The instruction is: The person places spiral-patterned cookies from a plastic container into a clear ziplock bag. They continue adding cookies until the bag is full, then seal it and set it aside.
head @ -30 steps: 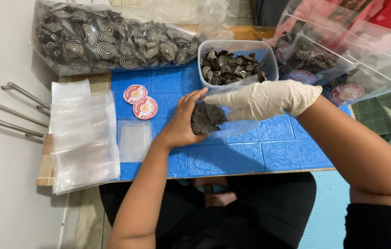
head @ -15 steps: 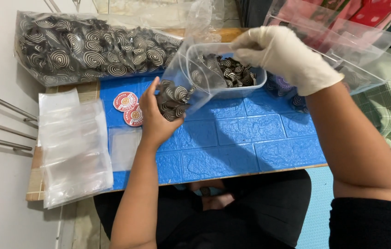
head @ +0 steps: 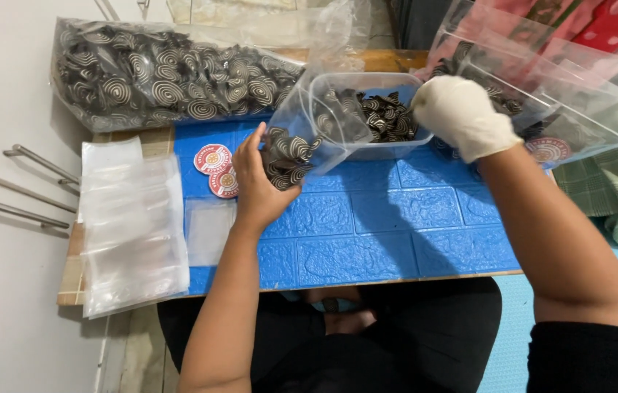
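1. Our bare left hand (head: 254, 182) has its fingers curled closed around a small clear plastic bag partly filled with black-and-white spiral snacks (head: 288, 154). The bag mouth opens upward, just beside the fingertips.
2. Our white-gloved right hand (head: 463, 116) rests in a loose fist at the rim of the clear rectangular plastic tub of the same snacks (head: 367, 116). We cannot tell if it holds any pieces.
3. We judge that the thin bag may slip or tip, and the brittle spirals may spill on the blue embossed table mat (head: 396, 225).
4. Near the left wrist lie 2 round red-and-white stickers (head: 216, 169) and a stack of empty clear bags (head: 131, 225). Beyond the fingers lies a big clear sack of snacks (head: 163, 76).
5. The tub wall stands between both hands.
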